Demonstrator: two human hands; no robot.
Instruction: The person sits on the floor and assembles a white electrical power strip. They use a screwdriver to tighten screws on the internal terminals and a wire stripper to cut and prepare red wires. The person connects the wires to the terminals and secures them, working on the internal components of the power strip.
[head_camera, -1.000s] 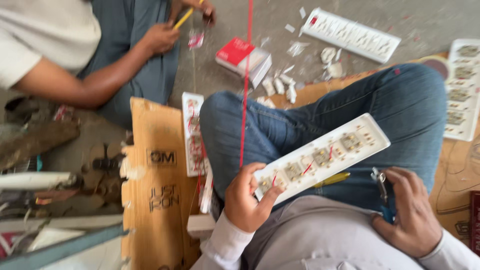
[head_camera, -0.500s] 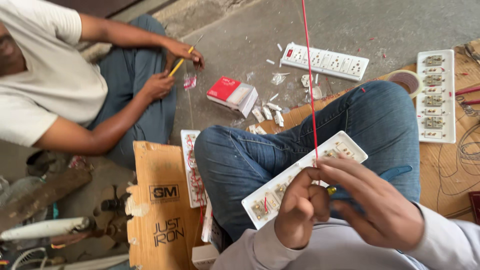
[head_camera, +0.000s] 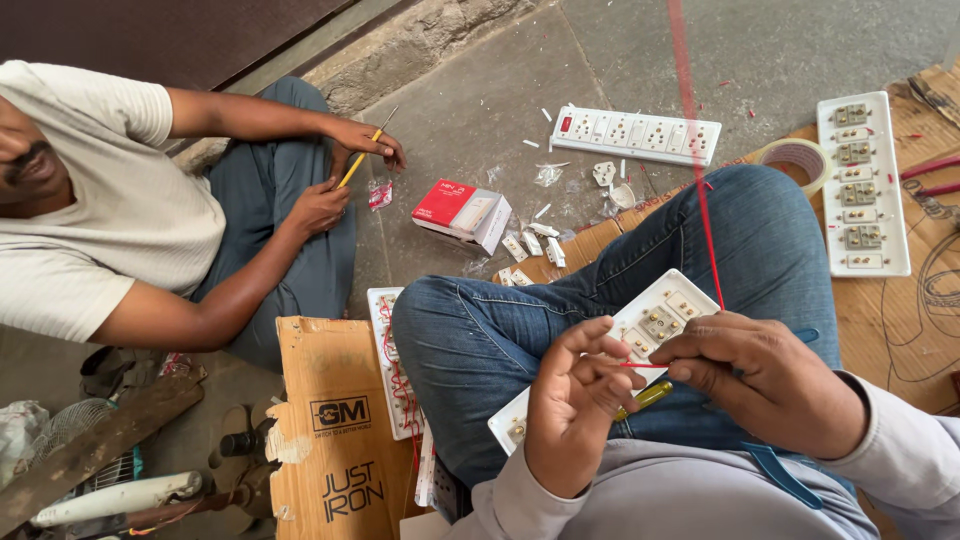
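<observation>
Now that the right hand (head_camera: 770, 385) has come off the thigh to meet the left hand (head_camera: 575, 410), both hands pinch the red wire (head_camera: 700, 190) just above the white socket board (head_camera: 640, 335) on the lap, a yellow screwdriver (head_camera: 645, 398) beneath them.

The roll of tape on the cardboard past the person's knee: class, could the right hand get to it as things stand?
Probably not at once. The right hand pinches a red wire over the switch board in the lap, and the raised knee lies between it and the roll of tape.
</observation>
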